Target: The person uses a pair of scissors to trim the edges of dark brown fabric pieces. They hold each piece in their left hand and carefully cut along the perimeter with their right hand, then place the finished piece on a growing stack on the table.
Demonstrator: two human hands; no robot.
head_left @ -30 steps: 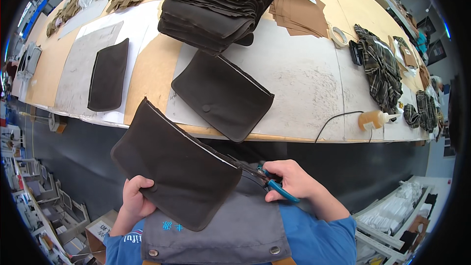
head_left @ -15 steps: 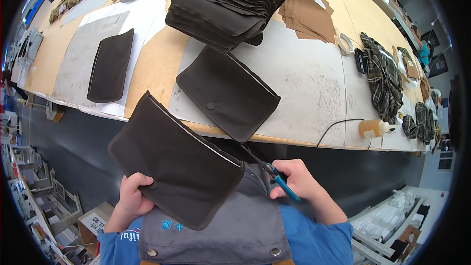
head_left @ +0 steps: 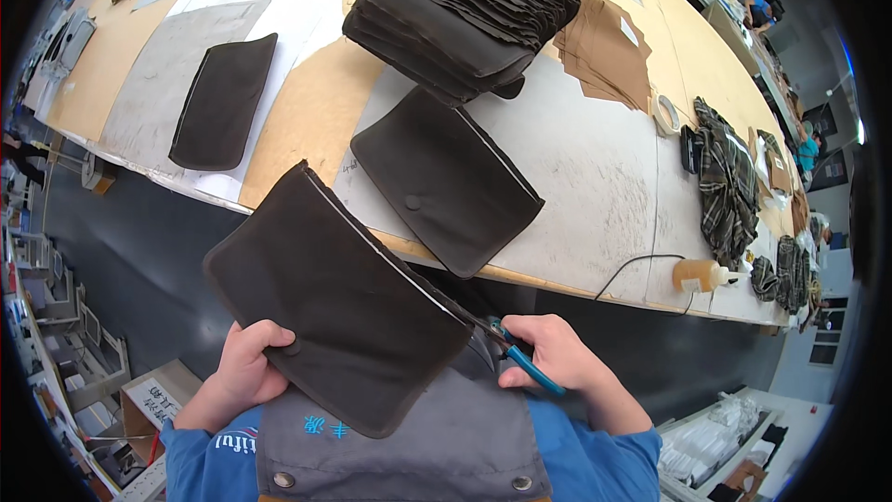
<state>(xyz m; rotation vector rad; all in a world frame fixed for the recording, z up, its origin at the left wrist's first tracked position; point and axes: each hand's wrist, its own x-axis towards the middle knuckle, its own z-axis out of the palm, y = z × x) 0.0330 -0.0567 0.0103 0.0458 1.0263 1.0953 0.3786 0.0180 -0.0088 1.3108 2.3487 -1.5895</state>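
My left hand [head_left: 253,363] pinches the lower left edge of a dark brown fabric panel [head_left: 339,307], thumb on top beside a round button. The panel is held tilted in front of my grey apron; a white line runs along its upper right edge. My right hand [head_left: 550,351] is closed round the teal handles of a pair of scissors [head_left: 527,365]. Their blades reach the panel's right corner; whether they touch it I cannot tell. On the near table edge lies a similar buttoned panel [head_left: 455,195], partly overhanging. Behind it rises a thick stack of dark panels [head_left: 465,23].
One more dark panel [head_left: 223,102] lies on the table's left. Brown sheets [head_left: 604,56], a tape roll [head_left: 665,115], plaid cloth [head_left: 727,186] and an amber squeeze bottle [head_left: 699,275] are to the right. A cardboard box [head_left: 163,400] stands low at the left.
The scissors have shifted closer to the panel's right corner, and their blades look more closed. The table appears slightly turned as the view moved. Both hands keep their hold.
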